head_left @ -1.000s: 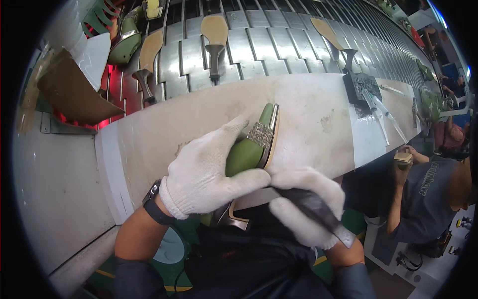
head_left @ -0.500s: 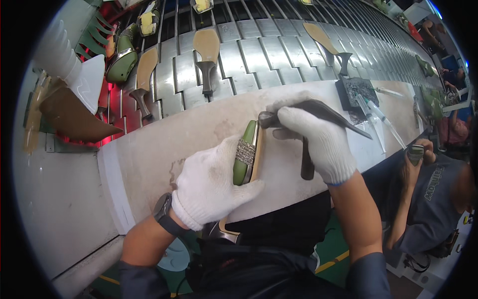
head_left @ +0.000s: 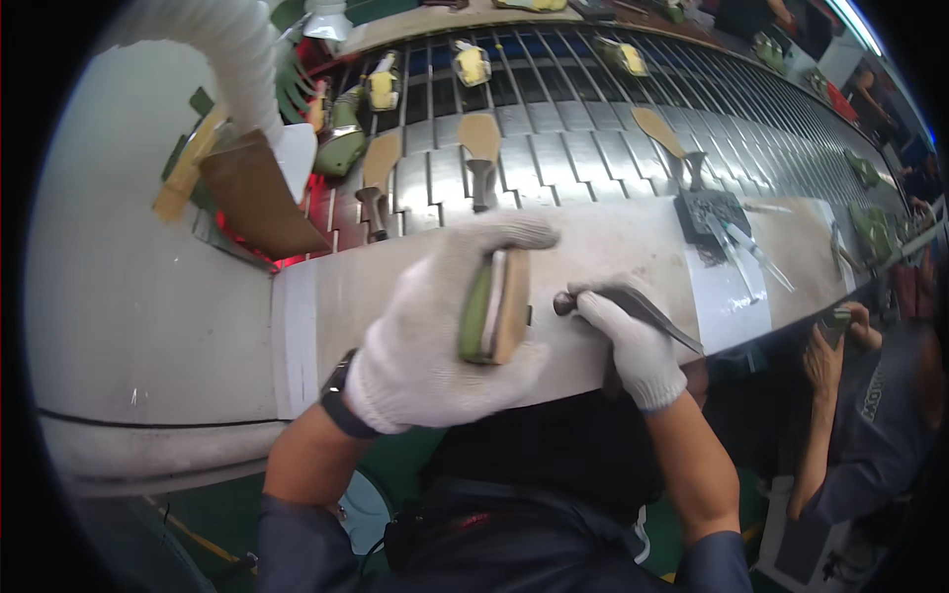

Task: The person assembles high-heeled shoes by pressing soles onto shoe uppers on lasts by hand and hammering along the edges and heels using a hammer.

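My left hand (head_left: 425,326), in a white knitted glove and blurred by motion, is wrapped round a green shoe (head_left: 476,321). The shoe's tan sole edge is turned toward the right, and the palm and fingers hide much of the rest. To its right, my gloved right hand (head_left: 633,346) grips a dark metal hammer (head_left: 647,314). The hammer's round face points left toward the shoe, with a gap between them, and its long flat end points to the lower right. Most of its handle is hidden by the hand. Both hands are over the pale worktop (head_left: 386,282).
A slatted metal conveyor (head_left: 554,148) runs behind the worktop, bearing heeled tan soles (head_left: 481,138) and green shoes (head_left: 342,143). A dark block (head_left: 710,210) with syringes (head_left: 756,252) lies at right. Beside a white hose (head_left: 237,69) hangs a brown board (head_left: 259,193). A co-worker's hands (head_left: 825,351) hold a green item.
The view has shifted, looking farther over the conveyor. My right hand has drawn the hammer away from the shoe. My left hand has turned the shoe, bringing its tan sole edge more into view.
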Available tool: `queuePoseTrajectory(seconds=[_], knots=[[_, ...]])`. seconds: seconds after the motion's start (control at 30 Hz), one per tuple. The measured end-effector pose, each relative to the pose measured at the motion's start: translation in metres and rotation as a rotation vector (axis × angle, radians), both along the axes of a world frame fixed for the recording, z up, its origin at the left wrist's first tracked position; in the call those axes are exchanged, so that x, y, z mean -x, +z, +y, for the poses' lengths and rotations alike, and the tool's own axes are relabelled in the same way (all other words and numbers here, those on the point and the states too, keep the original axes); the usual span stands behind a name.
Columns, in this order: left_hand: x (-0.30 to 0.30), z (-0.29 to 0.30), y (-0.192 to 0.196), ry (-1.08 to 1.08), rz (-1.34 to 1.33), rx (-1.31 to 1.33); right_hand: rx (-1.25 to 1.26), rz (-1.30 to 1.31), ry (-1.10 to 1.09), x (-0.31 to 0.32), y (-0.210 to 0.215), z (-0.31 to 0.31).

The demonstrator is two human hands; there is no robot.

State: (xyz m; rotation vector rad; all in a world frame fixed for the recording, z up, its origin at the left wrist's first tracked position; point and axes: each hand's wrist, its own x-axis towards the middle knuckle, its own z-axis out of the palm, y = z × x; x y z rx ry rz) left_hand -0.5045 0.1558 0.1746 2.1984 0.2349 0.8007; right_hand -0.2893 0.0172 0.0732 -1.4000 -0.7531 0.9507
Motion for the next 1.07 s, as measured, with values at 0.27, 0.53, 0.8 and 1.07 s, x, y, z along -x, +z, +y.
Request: queuePoseTrajectory(seconds=[0.27,0.53,0.8,1.07], knots=[[-0.009,-0.023,-0.009,0.069,-0.109,-0.060,-0.531,-0.372,0.349,0.039,0.135,-0.043],[-0.001,-0.030,-0.023,0.046,-0.220,-0.160,0.039,-0.072,0.065,0.059,0.188,-0.030],[0.048,-0.074,-0.062,0.132,-0.201,-0.289,-0.257,-0.112,0.513,0.061,0.135,-0.045],[0.087,-0.061,-0.161,0.432,0.058,-0.620,0.028,0.369,0.051,0.119,0.004,-0.076]])
